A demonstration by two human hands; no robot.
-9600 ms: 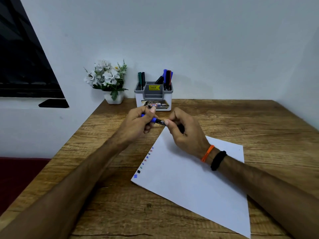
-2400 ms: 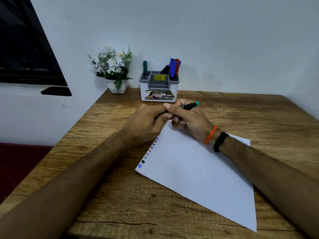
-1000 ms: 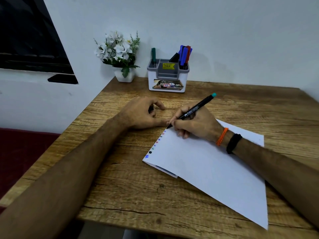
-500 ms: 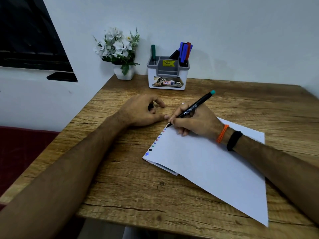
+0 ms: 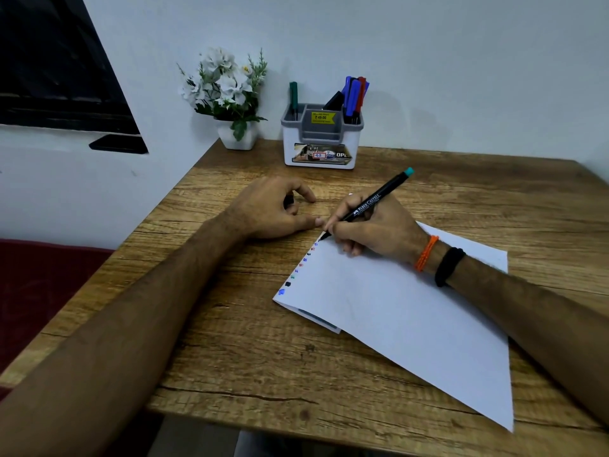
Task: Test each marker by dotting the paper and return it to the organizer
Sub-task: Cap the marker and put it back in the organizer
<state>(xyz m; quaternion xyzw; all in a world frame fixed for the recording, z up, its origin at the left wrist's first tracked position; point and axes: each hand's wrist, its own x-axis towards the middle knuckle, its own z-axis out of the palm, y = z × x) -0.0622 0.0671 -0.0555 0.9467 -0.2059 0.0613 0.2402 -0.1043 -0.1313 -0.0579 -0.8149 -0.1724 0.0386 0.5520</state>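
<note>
Head view. A wooden table [image 5: 461, 199] is set into a corner of pale walls; a potted flower [image 5: 230, 94] and a grey-and-white organizer [image 5: 321, 140] are stood at the back edge. One green marker is seen in the organizer's left slot, several blue and red ones in the right. A sheet of paper [image 5: 412, 324] is laid at an angle, with a row of coloured dots [image 5: 301, 263] run along its left edge.

A black marker with a teal end [image 5: 365, 204] is pinched in the right hand [image 5: 372, 229], fingers curled round the barrel, tip brought down at the top of the dot row. Whether the tip is touching cannot be told. The left hand [image 5: 273, 209] is rested on the table beside the paper's corner, fingers curled round a small dark object, probably the cap [image 5: 289, 200].

Step judged: dotting. A short, light press is advised, placed just above the last dot, clear of the paper's edge. The sheet would be better steadied by the left hand.
</note>
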